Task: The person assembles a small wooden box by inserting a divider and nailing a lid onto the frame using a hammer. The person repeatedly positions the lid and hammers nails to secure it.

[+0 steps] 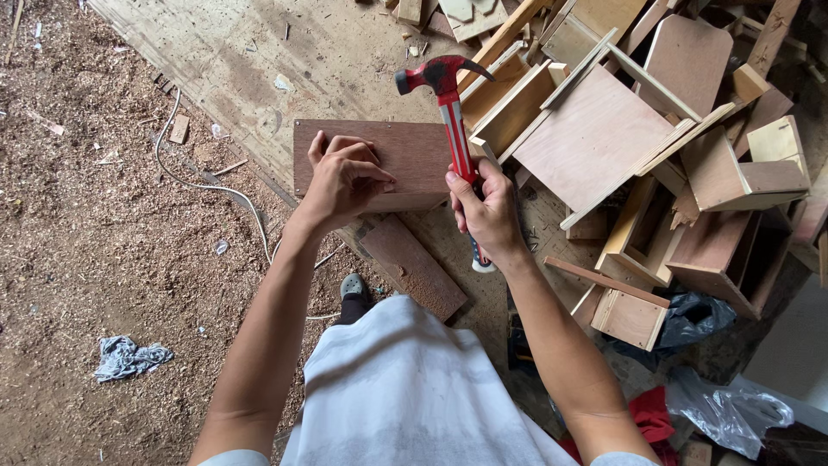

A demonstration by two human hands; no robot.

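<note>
We find the nailing step in hand, at the point where the fastener is being set and no blow has yet landed. The left hand (343,179) rests on the brown wooden board (405,160), near its lower edge, fingers curled and pinched together as if steadying a small nail; the nail itself is too small for us to make out, so we cannot confirm it. The right hand (490,211) is clenched around the striped handle of the red claw hammer (448,103), gripping low on the shaft, with the head raised above the board's upper right corner and not touching it. The board lies flat on a large pale sheet (241,60) spread over the sawdust-covered floor (86,216), and a second, narrower brown plank (414,267) lies just beside it toward the person's knees. To the right stands a crowded pile of small plywood boxes (655,173), well apart from the left hand. A thin white cable (207,185) trails across the floor to the left. In our judgement the next move calls for a short, controlled tap, with the hammer face brought squarely over the pinched fingertips' point and the fingers kept clear of the strike.
</note>
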